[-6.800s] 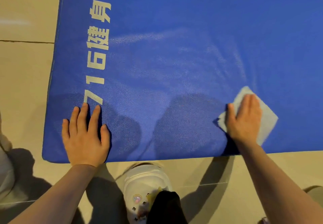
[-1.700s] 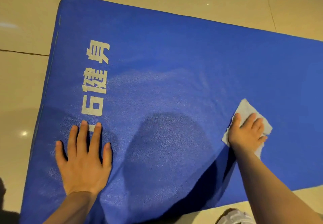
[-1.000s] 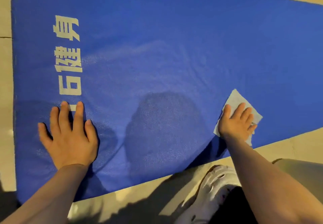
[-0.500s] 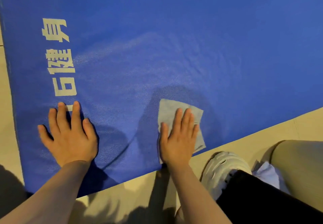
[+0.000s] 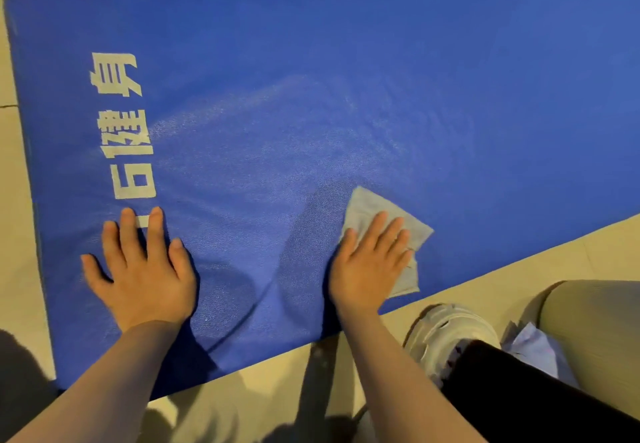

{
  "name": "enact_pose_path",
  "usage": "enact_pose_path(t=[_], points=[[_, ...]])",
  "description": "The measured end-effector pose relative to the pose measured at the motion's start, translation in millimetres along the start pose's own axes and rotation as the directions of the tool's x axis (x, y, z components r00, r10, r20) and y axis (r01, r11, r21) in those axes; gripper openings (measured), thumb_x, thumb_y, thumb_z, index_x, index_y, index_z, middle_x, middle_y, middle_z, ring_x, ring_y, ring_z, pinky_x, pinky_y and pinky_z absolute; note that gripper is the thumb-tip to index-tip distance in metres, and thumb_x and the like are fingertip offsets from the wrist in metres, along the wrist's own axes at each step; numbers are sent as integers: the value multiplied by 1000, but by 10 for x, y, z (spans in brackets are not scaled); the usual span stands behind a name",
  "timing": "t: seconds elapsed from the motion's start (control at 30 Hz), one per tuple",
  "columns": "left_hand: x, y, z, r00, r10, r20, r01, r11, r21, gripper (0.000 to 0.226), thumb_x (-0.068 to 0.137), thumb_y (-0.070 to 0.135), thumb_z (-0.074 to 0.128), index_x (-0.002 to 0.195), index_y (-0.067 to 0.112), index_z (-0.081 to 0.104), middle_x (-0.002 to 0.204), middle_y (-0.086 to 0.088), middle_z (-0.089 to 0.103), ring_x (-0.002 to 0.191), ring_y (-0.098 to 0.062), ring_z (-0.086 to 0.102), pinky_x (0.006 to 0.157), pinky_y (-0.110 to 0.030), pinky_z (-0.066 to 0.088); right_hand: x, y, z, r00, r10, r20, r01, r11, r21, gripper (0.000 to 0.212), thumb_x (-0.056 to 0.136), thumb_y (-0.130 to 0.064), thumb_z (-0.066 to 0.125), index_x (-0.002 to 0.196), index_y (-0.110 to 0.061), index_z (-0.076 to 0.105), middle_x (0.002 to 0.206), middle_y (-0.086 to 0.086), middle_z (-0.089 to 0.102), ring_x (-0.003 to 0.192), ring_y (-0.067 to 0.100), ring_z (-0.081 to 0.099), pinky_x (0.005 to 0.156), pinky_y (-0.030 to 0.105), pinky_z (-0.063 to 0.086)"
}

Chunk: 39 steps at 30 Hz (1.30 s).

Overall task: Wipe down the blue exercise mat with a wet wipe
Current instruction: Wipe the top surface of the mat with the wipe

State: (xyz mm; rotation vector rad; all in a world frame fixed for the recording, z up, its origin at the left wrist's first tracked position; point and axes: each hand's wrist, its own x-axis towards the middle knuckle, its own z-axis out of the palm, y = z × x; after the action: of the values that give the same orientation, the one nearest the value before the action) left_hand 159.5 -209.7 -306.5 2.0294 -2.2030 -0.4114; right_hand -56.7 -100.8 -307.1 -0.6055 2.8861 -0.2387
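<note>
Head view: blue exercise mat [image 5: 346, 62] spread flat on pale floor tiles [image 5: 519, 269], filling most of the frame. Right hand [image 5: 370, 262] laid palm-down, fingers straight and slightly fanned, pressing a grey wet wipe [image 5: 367, 205] flat against the mat; nothing curled round it, nothing pinched. Wipe poking out beyond the fingertips and past the little-finger side, its near corner close to the mat's front edge. Left hand [image 5: 142, 269] also flat and spread, palm on the mat, holding nothing, well apart from the right hand and toward the mat's short end. Pale printed lettering [image 5: 124, 124] running away from the left fingertips, the middle and ring fingers covering part of the nearest character. Faint shiny streaks on the mat surface beyond the wipe. Just behind the right wrist, off the mat, a white shoe [image 5: 450, 335] on the tiles, with a dark trouser leg [image 5: 536, 401] beside it. Something pale and crumpled [image 5: 533, 345] lying next to the shoe; too unclear to identify.
</note>
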Motion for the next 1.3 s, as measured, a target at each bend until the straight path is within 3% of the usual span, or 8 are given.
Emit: enact_pose_path(t=[0.13, 0.23, 0.4, 0.5, 0.6, 1.0, 1.17, 1.3], points=[[71, 16, -75, 993, -21, 119, 21, 1000, 1, 61, 97, 45, 21, 154, 26, 32, 163, -7, 20, 151, -28, 12, 117, -55, 0, -644, -537, 168, 773, -584, 246, 614, 788, -58, 60, 102, -49, 17, 151, -19, 36, 157, 13, 31, 146, 34, 26, 113, 58, 13], [164, -62, -299, 945, 24, 325, -65, 991, 116, 56, 103, 48, 27, 156, 34, 19, 166, -3, 12, 152, -25, 9, 119, -53, 8, -433, -488, 132, 569, -752, 333, 801, 599, -15, 62, 96, -56, 25, 148, -27, 42, 158, 5, 32, 146, 27, 28, 113, 55, 15], [293, 8, -889, 773, 20, 635, -289, 901, 324, 59, 104, 49, 28, 157, 34, 8, 166, 5, 5, 150, -23, 17, 117, -54, 16, 110, -67, -337, 761, -524, 382, 606, 785, -129, 78, 89, -75, 5, 155, -34, -5, 163, -2, -13, 151, 24, -9, 111, 46, -25], [25, 220, -1067, 747, 55, 662, -355, 875, 328, 59, 103, 50, 32, 156, 31, 15, 164, 4, 12, 147, -24, 26, 117, -55, 17, 56, 80, -677, 663, -683, 306, 739, 662, -124, 80, 93, -66, -11, 156, -25, 16, 163, 4, 13, 150, 29, 15, 117, 49, -11], [-302, 405, -1203, 735, 100, 670, -350, 903, 249, 56, 103, 50, 34, 155, 32, 22, 165, 2, 13, 147, -25, 26, 118, -55, 15, -154, 62, -849, 755, -547, 362, 620, 775, -124, 63, 102, -53, 5, 157, -23, 1, 165, 5, -3, 152, 26, -2, 120, 46, -5], [-304, 726, -1613, 841, 177, 512, -139, 984, -112, 54, 103, 40, 45, 152, 22, 32, 160, -5, 25, 140, -29, 37, 110, -44, 37, -646, -199, -992, 695, -592, 407, 649, 761, 0, 56, 107, -38, 20, 157, -22, 1, 165, 3, -5, 151, 24, -5, 121, 41, -3], [-104, 558, -1152, 900, 0, 436, 123, 960, -253, 54, 103, 38, 46, 152, 22, 32, 155, -10, 32, 136, -32, 40, 105, -46, 38, -282, -235, -714, 763, -543, 351, 587, 809, -25, 60, 103, -42, 7, 157, -16, 1, 165, 5, -4, 152, 23, -6, 120, 35, -6], [390, 474, -733, 958, -174, 229, 214, 962, -168, 55, 103, 37, 44, 153, 18, 31, 160, -11, 25, 147, -30, 20, 116, -53, 23, 1, -361, -359, 750, -572, 332, 595, 802, 38, 74, 100, -51, 0, 149, -11, 39, 156, 12, 34, 143, 31, 33, 117, 34, 12]])
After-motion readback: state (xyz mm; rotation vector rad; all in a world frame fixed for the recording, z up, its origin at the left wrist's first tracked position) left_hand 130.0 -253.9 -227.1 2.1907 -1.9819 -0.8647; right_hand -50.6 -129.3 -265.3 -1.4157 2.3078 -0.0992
